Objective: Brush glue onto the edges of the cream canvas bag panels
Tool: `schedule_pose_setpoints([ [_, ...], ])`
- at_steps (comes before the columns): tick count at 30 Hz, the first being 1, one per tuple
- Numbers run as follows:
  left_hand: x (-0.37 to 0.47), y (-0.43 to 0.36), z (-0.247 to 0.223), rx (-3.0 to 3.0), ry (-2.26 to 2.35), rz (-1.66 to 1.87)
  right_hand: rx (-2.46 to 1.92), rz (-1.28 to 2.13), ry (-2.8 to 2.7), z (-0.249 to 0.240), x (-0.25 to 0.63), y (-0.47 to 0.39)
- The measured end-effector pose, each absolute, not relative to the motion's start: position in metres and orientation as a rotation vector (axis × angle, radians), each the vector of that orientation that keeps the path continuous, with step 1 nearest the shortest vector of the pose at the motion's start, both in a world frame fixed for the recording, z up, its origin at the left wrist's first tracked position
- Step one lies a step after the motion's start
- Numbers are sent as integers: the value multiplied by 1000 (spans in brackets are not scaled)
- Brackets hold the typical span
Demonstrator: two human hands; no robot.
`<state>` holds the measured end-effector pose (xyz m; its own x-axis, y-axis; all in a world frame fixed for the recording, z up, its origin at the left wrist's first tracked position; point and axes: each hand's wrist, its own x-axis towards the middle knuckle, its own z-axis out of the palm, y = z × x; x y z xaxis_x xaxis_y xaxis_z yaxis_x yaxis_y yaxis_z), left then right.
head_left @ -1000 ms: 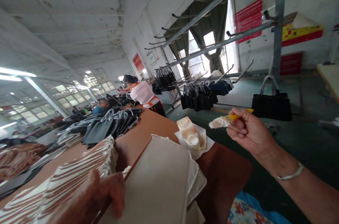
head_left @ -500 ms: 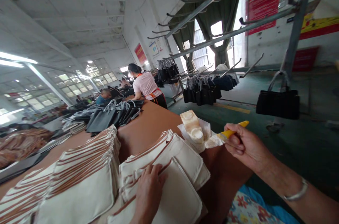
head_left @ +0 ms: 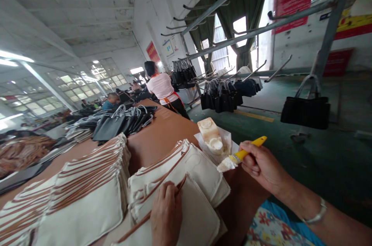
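Observation:
My right hand (head_left: 258, 164) grips a paintbrush (head_left: 242, 155) by its yellow handle, its bristles loaded with white paste and pointing left over the near pile. My left hand (head_left: 167, 213) is closed on the brown-trimmed edge of the top cream bag panel (head_left: 197, 207), lifting that edge slightly. Under it lie more cream panels (head_left: 203, 168), loosely stacked. Just beyond the brush, a paste-smeared container (head_left: 210, 137) lies on a white sheet (head_left: 228, 141) at the table's edge.
A fanned row of cream panels (head_left: 84, 195) spreads left on the brown tabletop (head_left: 151, 133). Dark bags (head_left: 116, 123) lie farther back. A person in a pink shirt (head_left: 162, 87) stands beyond. At right, a metal rack (head_left: 328, 25) holds black bags (head_left: 305, 112).
The brush has moved left and down, away from the container, toward the near pile. My left hand's fingers have closed on the panel edge and raised it a little.

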<state>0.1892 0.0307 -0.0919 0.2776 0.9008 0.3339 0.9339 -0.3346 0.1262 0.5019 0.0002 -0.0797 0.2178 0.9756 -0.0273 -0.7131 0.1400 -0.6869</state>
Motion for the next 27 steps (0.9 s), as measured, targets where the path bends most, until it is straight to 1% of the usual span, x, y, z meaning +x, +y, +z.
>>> schedule_pose_setpoints([
  [3, 200, 45, -84, -2491, -2006, -524, -741, 1226, -590, -81, 483, 6],
  [8, 210, 60, -72, -2504, -2009, -421, -862, 1145, -724, -80, 458, 20],
  [12, 212, 67, -74, -2617, -2064, -402, -892, 1119, -782, -77, 446, 31],
  [17, 207, 65, -77, -2870, -2125, -498, -918, 1042, -980, -82, 438, 37],
  [22, 206, 50, -67, -3022, -2116, -623, -962, 1017, -1208, -83, 427, 34],
  [27, 208, 40, -62, -3166, -2090, -793, -1032, 863, -1210, -74, 429, 35],
])
